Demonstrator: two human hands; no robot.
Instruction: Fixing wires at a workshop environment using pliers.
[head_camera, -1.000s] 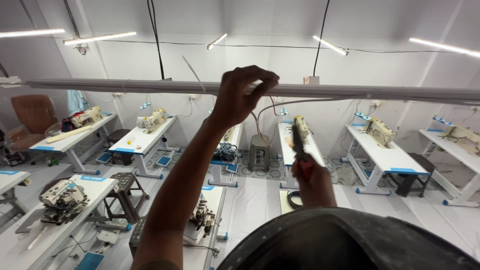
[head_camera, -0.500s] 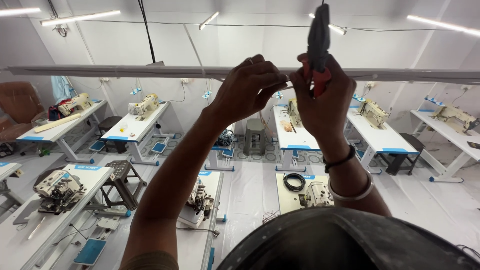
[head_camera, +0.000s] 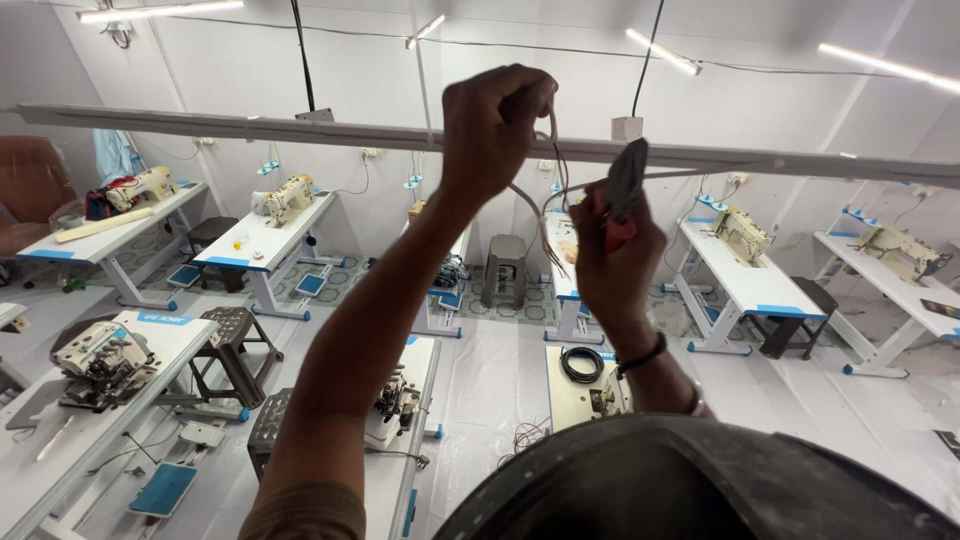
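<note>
My left hand (head_camera: 495, 130) is raised in front of a long white overhead channel (head_camera: 250, 128) and is closed around a white cable (head_camera: 530, 200) that loops down with bare wire ends. My right hand (head_camera: 612, 255) sits just to the right and lower, gripping pliers (head_camera: 622, 190) with red handles and dark jaws pointing up toward the channel. A dark band circles my right wrist. Both hands are close together, the cable hanging between them.
Below is a workshop with rows of white tables (head_camera: 265, 245) carrying sewing machines (head_camera: 283, 198), stools (head_camera: 228, 335), a grey plastic stool (head_camera: 505, 262) and a coil of black cable (head_camera: 581, 363). Tube lights (head_camera: 660, 50) and black hanging cords (head_camera: 300, 50) are overhead. A dark rounded surface (head_camera: 700, 490) fills the bottom.
My right hand came up from below with the pliers, then lowered slightly beside the left hand. The left hand stayed at the channel and now holds the cable pulled down in a loop.
</note>
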